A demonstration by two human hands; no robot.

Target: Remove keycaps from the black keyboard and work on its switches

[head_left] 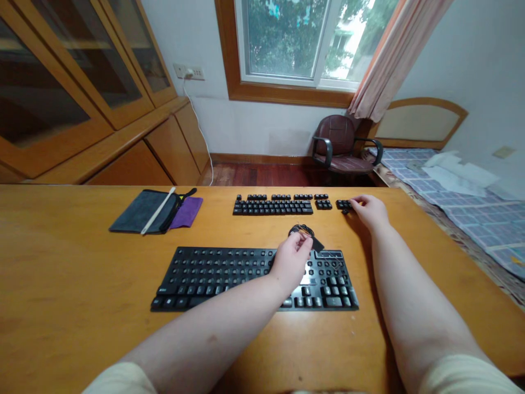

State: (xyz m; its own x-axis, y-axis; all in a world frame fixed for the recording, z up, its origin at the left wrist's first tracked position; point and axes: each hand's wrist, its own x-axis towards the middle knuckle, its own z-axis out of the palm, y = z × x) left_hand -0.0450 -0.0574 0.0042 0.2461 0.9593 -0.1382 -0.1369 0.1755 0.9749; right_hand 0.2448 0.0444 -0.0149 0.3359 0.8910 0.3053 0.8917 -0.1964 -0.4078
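Note:
A black keyboard lies across the desk in front of me. Keycaps sit on its bottom rows and the lower right number block, while bare key stems show in the upper rows. My left hand is over its right half, fingertips pinched together near a coiled black cable; thin wires show by the fingers, but what they grip is unclear. Farther right, my right hand pinches at a black keycap beside a small group of keycaps on the desk.
Loose keycaps are laid out in rows behind the keyboard. At the left lie a dark grey pouch, a pale stick across it and a purple cloth. Beyond the wooden desk stands an armchair.

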